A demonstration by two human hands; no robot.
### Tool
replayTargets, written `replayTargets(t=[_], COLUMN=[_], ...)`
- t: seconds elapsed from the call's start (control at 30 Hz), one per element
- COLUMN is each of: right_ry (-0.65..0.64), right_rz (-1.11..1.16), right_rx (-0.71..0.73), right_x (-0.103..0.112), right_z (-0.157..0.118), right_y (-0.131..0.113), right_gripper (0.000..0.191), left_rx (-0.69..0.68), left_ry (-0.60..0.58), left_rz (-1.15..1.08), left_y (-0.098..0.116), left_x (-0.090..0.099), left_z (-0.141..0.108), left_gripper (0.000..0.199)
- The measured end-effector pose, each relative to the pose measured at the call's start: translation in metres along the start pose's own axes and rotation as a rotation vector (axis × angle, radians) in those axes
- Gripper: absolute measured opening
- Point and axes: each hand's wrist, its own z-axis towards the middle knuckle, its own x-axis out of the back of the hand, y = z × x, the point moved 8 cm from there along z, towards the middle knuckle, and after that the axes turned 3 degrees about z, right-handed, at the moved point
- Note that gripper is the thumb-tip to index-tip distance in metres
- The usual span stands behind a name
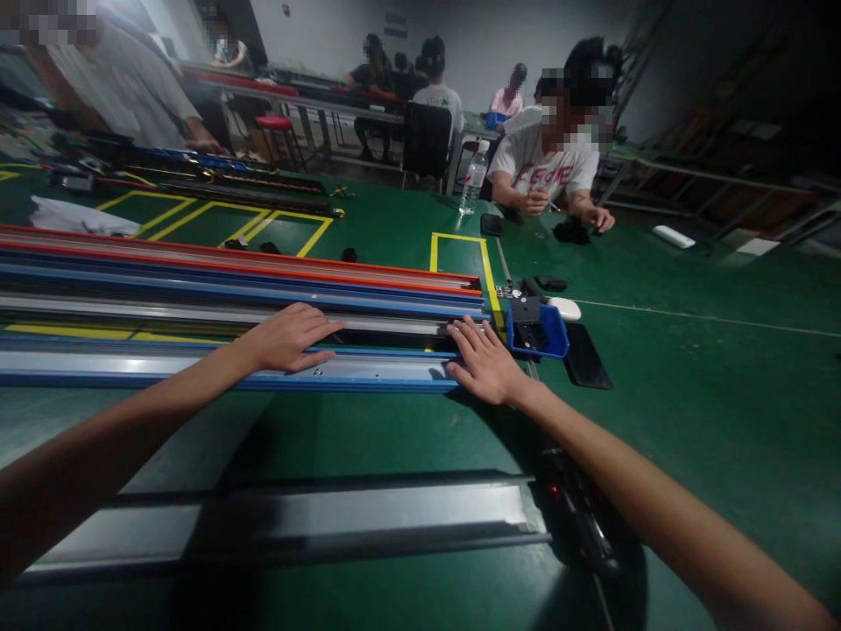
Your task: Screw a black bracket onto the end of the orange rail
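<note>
Several long metal rails lie side by side across the green table. My left hand rests over the nearer blue-edged rail and the silver rail behind it, fingers spread, palm down. At the right end of the same blue-edged rail lies my right hand, its fingers also apart. Behind them run a blue rail and an orange-edged rail. Just right of my right hand's fingertips is a blue bin with black parts in it. Neither hand is closed round anything.
Nearer to me lies a wide grey rail, beside a dark tool. A black phone and a white object are right of the bin. A bottle stands farther back, near a seated person.
</note>
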Motion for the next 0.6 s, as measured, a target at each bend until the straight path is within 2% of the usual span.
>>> replayTargets(t=[0.23,0.4,0.6], right_ry=[0.006,0.029,0.078], right_rz=[-0.012,-0.020,-0.031], right_rx=[0.021,0.015,-0.009], right_x=[0.000,-0.001,0.001], right_z=[0.001,0.006,0.009], right_y=[0.000,0.004,0.008], right_gripper=[0.074,0.074,0.070], left_rx=[0.039,0.003,-0.067], left_ry=[-0.056,-0.107,-0.060], left_rz=[0.017,0.049,0.100], left_y=[-0.003,-0.004,-0.007], left_x=[-0.005,-0.014,-0.017], left_z=[-0.001,0.002,0.005], left_gripper=[0.049,0.049,0.051])
